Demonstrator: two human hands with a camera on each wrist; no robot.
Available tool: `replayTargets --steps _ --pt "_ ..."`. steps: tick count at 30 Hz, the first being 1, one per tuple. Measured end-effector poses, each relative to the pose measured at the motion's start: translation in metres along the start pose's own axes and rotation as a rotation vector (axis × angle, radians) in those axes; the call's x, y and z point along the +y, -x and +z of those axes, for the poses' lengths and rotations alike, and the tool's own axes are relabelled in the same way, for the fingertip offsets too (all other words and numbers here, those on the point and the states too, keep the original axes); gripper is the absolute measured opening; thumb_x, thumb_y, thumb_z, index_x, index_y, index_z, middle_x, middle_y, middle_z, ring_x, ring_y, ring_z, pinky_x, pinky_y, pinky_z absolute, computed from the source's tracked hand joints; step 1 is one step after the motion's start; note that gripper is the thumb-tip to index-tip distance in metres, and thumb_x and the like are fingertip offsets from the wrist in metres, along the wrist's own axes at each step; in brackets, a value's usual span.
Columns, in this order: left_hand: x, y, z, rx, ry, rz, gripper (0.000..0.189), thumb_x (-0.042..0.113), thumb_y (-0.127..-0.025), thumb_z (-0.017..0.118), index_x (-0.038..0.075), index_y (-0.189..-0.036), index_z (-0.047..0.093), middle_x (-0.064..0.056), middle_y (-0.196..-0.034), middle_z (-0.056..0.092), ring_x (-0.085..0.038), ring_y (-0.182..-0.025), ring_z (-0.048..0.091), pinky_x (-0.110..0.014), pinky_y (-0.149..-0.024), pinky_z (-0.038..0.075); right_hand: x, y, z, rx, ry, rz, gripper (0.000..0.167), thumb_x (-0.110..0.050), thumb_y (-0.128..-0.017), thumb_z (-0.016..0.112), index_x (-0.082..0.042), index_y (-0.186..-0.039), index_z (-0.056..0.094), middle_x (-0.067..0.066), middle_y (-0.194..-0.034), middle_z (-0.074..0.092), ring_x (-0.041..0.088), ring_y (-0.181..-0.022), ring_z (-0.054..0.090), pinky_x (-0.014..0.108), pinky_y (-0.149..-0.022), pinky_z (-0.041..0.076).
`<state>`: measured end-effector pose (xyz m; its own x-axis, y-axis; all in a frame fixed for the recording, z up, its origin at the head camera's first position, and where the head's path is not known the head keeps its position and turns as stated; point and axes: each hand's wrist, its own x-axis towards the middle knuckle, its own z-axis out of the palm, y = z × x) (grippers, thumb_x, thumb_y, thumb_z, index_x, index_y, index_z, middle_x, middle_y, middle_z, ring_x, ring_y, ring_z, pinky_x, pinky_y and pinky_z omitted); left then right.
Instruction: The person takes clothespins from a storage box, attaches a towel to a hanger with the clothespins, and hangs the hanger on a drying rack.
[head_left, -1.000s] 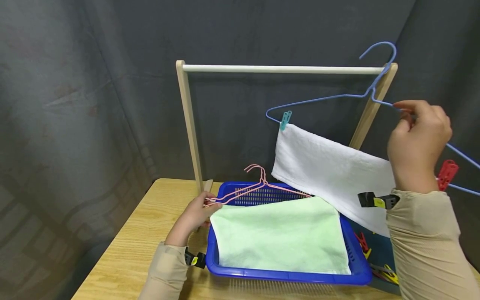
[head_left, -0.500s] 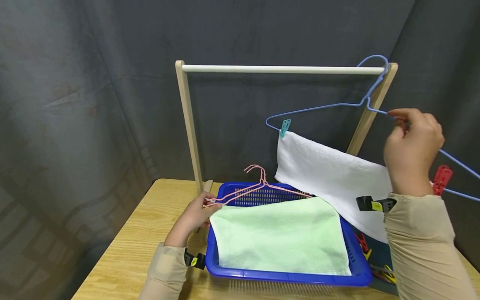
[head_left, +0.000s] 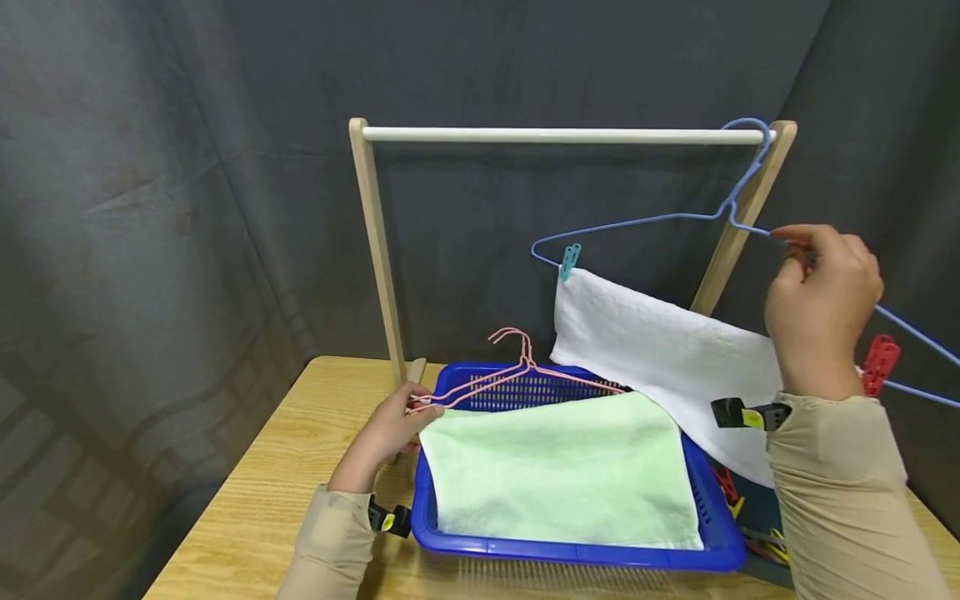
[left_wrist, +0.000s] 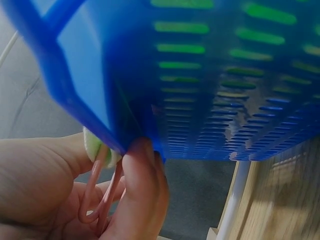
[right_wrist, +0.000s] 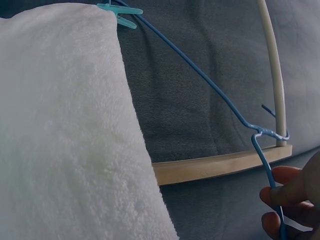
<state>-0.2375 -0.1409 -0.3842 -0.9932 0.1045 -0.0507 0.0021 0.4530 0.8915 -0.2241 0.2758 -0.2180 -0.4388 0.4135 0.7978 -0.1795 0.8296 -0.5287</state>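
Note:
My right hand pinches one shoulder of a blue wire hanger, whose hook lies over the white rod close to its right end. From that hanger a white towel hangs at a slant, clipped by a teal clothespin and a red clothespin. My left hand holds the left ends of pink hangers at the basket's left rim; in the left wrist view the looped pink wire passes between thumb and fingers. A pale green towel lies beneath the hangers.
The blue basket stands on the wooden table, under the rack's rod. Wooden posts carry the rod at both ends. Right of the basket, a dark tray with colored clothespins is partly hidden by my right sleeve.
My right hand has lowered the blue hanger and shifted it slightly left, bringing its hook from above the rod down over it. The white towel came down too; my left hand stayed still.

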Motion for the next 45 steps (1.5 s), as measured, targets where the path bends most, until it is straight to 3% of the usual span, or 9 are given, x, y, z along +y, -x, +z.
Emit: replayTargets --steps 17,31,38,45 --pt "-0.001 0.001 -0.002 0.006 -0.01 0.003 0.036 0.019 -0.1 0.066 0.0 -0.128 0.054 -0.02 -0.115 0.06 -0.025 -0.08 0.065 -0.043 -0.063 0.06 0.0 0.01 -0.002 -0.028 -0.004 -0.013 0.031 -0.005 -0.103 0.044 0.004 -0.118 0.07 0.029 -0.11 0.066 0.045 -0.115 0.054 0.053 -0.103 0.032" --pt "-0.001 0.002 -0.003 0.02 -0.016 -0.016 0.038 0.022 -0.1 0.066 0.003 -0.13 0.054 -0.02 -0.121 0.058 -0.027 -0.087 0.063 -0.041 -0.064 0.059 0.004 0.012 -0.001 -0.018 -0.03 -0.091 0.029 -0.003 -0.099 0.049 0.006 -0.117 0.07 0.031 -0.106 0.065 0.046 -0.111 0.054 0.052 -0.101 0.034" --pt "-0.002 0.001 -0.002 0.018 -0.008 -0.013 0.038 0.022 -0.1 0.067 0.003 -0.13 0.054 -0.02 -0.12 0.058 -0.028 -0.087 0.063 -0.043 -0.066 0.06 0.002 0.017 -0.007 -0.069 -0.018 -0.022 0.034 -0.008 -0.099 0.049 0.005 -0.122 0.069 0.029 -0.121 0.06 0.041 -0.124 0.05 0.052 -0.108 0.031" --pt "-0.002 0.001 -0.001 0.019 -0.001 -0.016 0.037 0.021 -0.1 0.067 0.003 -0.13 0.054 -0.019 -0.12 0.058 -0.026 -0.084 0.063 -0.044 -0.066 0.059 0.002 0.023 -0.01 -0.086 -0.038 -0.038 0.033 -0.01 -0.098 0.051 0.007 -0.122 0.069 0.025 -0.13 0.06 0.038 -0.13 0.048 0.052 -0.11 0.029"
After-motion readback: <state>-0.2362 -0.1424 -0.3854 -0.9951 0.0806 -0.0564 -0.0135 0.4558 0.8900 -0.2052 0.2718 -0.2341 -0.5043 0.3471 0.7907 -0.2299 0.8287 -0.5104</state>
